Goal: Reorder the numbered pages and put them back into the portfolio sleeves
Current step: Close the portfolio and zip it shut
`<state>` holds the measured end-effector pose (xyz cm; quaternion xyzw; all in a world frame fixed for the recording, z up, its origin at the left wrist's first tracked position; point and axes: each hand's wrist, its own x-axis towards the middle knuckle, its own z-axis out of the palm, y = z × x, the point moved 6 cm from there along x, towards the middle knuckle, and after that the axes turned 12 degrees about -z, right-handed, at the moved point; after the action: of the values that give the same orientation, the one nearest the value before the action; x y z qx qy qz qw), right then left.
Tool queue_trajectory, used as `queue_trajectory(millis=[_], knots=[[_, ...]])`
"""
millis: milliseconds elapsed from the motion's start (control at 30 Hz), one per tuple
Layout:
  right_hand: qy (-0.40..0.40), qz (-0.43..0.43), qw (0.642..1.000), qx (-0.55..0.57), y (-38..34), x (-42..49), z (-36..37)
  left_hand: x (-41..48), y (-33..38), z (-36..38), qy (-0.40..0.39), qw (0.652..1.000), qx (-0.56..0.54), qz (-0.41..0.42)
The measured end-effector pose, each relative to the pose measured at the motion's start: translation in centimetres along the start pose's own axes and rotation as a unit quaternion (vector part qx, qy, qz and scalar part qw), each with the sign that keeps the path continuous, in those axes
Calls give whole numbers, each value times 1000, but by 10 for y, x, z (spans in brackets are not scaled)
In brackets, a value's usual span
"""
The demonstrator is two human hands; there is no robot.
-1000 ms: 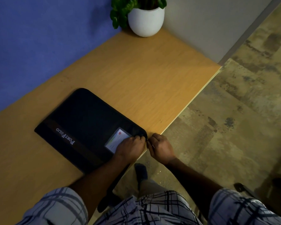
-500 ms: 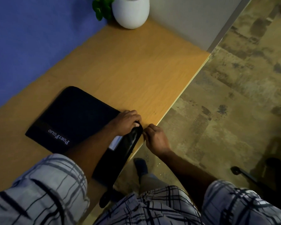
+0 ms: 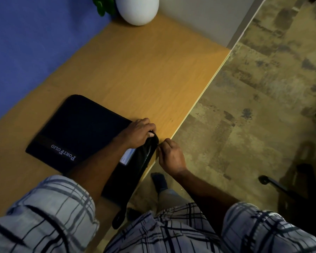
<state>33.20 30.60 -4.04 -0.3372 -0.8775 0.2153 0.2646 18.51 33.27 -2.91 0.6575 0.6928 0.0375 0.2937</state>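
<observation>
A black zippered portfolio case (image 3: 77, 132) marked "PortFolio" lies on the wooden desk (image 3: 144, 70), near the front edge. My left hand (image 3: 139, 133) grips the case's near right corner and lifts that edge a little. My right hand (image 3: 171, 156) is pinched at the same corner, just off the desk edge, apparently on the zipper pull, though the pull itself is too small to see. A white label card (image 3: 127, 157) on the cover shows below my left wrist. No pages are visible.
A white plant pot (image 3: 137, 10) with green leaves stands at the desk's far corner against the blue wall. The desk edge (image 3: 199, 106) runs diagonally; past it is mottled floor. A chair base (image 3: 274, 183) sits at lower right. A black strap (image 3: 119, 216) hangs off the desk.
My left hand moved from flat on the cover to gripping the corner, which has lifted. My right hand stays pinched at that corner. The camera has moved closer and dipped.
</observation>
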Motion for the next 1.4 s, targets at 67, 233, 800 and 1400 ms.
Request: queue_trajectory(millis=[67, 233, 800, 1400], knots=[[10, 9, 1000, -1, -1, -4, 1, -3, 0, 0, 6, 1000, -5, 4], [-15, 37, 999, 2, 0, -1, 5, -10, 5, -2, 9, 1000, 3, 13], [-243, 42, 944, 218, 35, 20, 9, -22, 5, 9, -12, 1000, 12, 17], [-230, -178, 952, 99, 36, 42, -2, -42, 10, 31, 110, 988, 91, -62]])
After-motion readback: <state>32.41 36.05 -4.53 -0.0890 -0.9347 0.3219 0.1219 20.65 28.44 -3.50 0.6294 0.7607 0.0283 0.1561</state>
